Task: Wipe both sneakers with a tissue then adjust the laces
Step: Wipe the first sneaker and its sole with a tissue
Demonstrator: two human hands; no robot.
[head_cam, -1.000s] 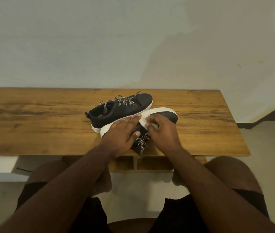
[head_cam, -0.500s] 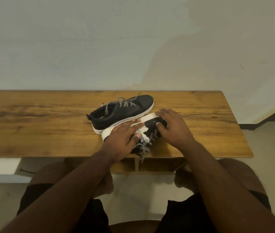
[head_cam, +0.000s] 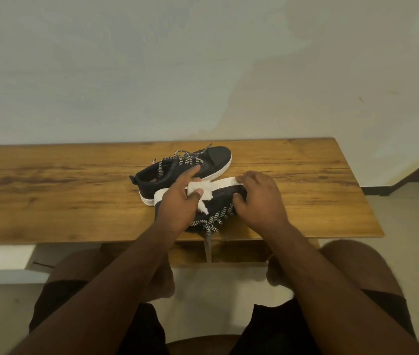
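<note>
A wooden bench [head_cam: 49,201] is standing against a pale wall [head_cam: 152,73], carrying two black sneakers with white soles near its middle. The far sneaker [head_cam: 203,162] is sitting upright on its sole, toe pointing right and away, its black-and-white laces [head_cam: 177,158] lying loose over the tongue. The near sneaker [head_cam: 218,201] is lying just in front of it, tipped on its side so that the white sole edge is facing up and away; its laces are trailing toward the bench's front edge, one end hanging over it.

The left hand [head_cam: 177,203] is resting on the near sneaker's heel half, its fingers [head_cam: 199,192] clenching a crumpled white tissue [head_cam: 200,190] and pressing it against the sole edge and dark upper; the index finger is reaching out toward the far sneaker. The right hand [head_cam: 259,198] is gripping the toe end of the same sneaker, fingers curling over the sole edge and thumb pressing on the upper beside the laces.

The person's knees are showing below the bench.
</note>
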